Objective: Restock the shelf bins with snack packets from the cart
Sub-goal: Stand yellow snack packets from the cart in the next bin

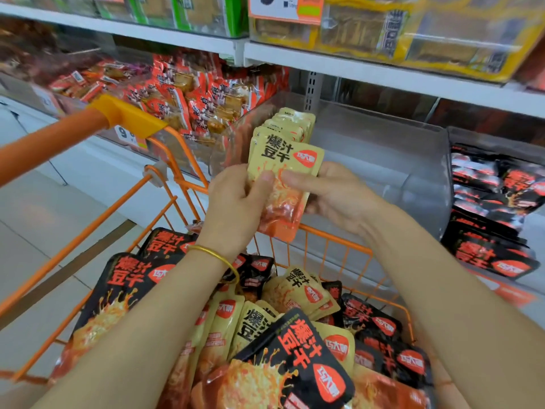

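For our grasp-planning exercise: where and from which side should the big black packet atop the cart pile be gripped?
Pinch the free far corner of the black packet, coming from above: it lies face up atop other packets in the cart, that corner flat and uncovered, its near end out of frame.

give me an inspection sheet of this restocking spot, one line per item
surface: orange cart piled with packets, parked at the shelf.
job's things: stack of yellow packets held above the cart; mixed black packets and yellow ones in the cart; clear bin behind the stack, shelved black packets to its right, red packets to its left.
clutter: nothing seen.
grippers: left hand and right hand both grip the stack; bracelet on left wrist.
cables: nothing seen.
surroundings: tiled floor; price tag above.
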`<state>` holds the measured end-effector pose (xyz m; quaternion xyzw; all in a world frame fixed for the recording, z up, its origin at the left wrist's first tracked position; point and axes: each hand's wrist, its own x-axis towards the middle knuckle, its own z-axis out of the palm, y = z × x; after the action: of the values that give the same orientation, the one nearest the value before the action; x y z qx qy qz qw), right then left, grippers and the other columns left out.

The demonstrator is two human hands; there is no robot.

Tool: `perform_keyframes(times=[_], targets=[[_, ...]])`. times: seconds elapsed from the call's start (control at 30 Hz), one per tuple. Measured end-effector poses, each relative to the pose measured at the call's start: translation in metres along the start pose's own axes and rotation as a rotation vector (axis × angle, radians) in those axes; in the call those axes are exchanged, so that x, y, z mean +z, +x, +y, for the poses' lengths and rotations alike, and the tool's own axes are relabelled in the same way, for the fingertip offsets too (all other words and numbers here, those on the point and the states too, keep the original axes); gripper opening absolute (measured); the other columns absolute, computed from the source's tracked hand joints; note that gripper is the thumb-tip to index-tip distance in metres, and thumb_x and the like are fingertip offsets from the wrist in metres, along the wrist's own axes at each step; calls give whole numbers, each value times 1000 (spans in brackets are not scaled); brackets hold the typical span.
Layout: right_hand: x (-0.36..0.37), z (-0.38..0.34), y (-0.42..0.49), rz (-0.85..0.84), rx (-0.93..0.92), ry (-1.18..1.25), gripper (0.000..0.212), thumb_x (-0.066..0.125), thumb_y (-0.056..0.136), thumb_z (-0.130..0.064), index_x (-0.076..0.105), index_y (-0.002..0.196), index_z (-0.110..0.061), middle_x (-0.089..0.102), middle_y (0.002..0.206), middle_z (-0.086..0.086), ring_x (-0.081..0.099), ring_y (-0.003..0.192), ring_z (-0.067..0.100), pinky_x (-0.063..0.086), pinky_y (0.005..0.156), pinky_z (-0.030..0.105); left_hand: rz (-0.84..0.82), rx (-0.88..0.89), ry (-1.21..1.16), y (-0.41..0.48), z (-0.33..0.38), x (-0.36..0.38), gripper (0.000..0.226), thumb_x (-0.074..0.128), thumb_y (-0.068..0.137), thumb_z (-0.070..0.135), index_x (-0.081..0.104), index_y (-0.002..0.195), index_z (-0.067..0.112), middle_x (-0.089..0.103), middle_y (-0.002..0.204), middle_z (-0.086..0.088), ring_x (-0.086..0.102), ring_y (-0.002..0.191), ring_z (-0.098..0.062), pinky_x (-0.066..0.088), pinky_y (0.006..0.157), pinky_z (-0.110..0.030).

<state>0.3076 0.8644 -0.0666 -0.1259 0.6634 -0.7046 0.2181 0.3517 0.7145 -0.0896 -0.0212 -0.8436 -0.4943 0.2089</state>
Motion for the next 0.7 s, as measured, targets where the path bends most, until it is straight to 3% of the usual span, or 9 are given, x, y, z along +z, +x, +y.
perform_keyframes(times=[0.07, 0.13, 0.17, 0.23, 0.33, 0.43, 0.57, 0.7], targets=[[-3, -8, 15, 130, -54, 14, 6, 67, 81, -18, 66, 87, -17, 72, 76, -2, 63, 69, 17, 47, 54, 23, 39, 25, 179, 2, -7, -2, 42, 42, 88, 42, 58, 82, 4, 54, 75, -7, 52, 70, -25, 40, 64, -37], [-11, -14, 35, 304, -114, 83, 5, 65, 87, -19, 63, 83, -18, 69, 70, -1, 58, 57, 12, 37, 40, 18, 17, 52, 458, 2, -15, -3, 43, 45, 89, 41, 59, 108, 5, 57, 111, -16, 51, 108, -36, 40, 91, -44], [-14, -12, 47, 359, -127, 53, 5, 65, 88, -19, 62, 84, -17, 69, 74, 2, 57, 57, 13, 40, 39, 18, -27, 40, 572, -1, -16, -2, 46, 47, 91, 38, 52, 123, 4, 48, 130, -20, 38, 126, -39, 30, 106, -45], [-16, 0, 67, 363, -109, -148, 6, 67, 86, -13, 62, 87, -12, 67, 89, 9, 62, 67, 19, 53, 45, 23, -123, -12, 724, -10, -16, 0, 55, 41, 96, 37, 32, 142, 8, 25, 150, -18, 13, 142, -33, 10, 116, -44], [-12, 25, 93, 335, -55, -644, 21, 73, 81, -16, 67, 99, -6, 69, 100, 13, 68, 85, 28, 58, 71, 41, -184, -21, 848, -17, -14, 3, 58, 29, 97, 45, 19, 148, 18, 11, 156, -13, 2, 144, -29, 1, 118, -42], [-9, 34, 107, 346, -54, -1092, 37, 63, 87, -39, 68, 105, -7, 70, 102, 14, 65, 92, 31, 53, 81, 39, -203, -43, 852, -16, -13, 3, 58, 27, 98, 45, 17, 148, 19, 8, 156, -12, 0, 144, -28, -1, 117, -41], [-1, 32, 116, 396, 27, -1174, 41, 54, 92, -46, 63, 95, -6, 65, 99, 14, 59, 88, 29, 39, 68, 31, -213, -55, 855, -18, -10, 3, 58, 26, 98, 45, 15, 148, 20, 6, 157, -12, -1, 144, -27, -1, 118, -41], [6, 30, 122, 440, 38, -1139, 40, 56, 92, -42, 63, 103, -4, 65, 103, 13, 60, 96, 30, 40, 70, 31, -211, -57, 853, -17, -9, 2, 58, 25, 98, 46, 14, 149, 20, 6, 157, -12, -1, 144, -26, -2, 117, -41]])
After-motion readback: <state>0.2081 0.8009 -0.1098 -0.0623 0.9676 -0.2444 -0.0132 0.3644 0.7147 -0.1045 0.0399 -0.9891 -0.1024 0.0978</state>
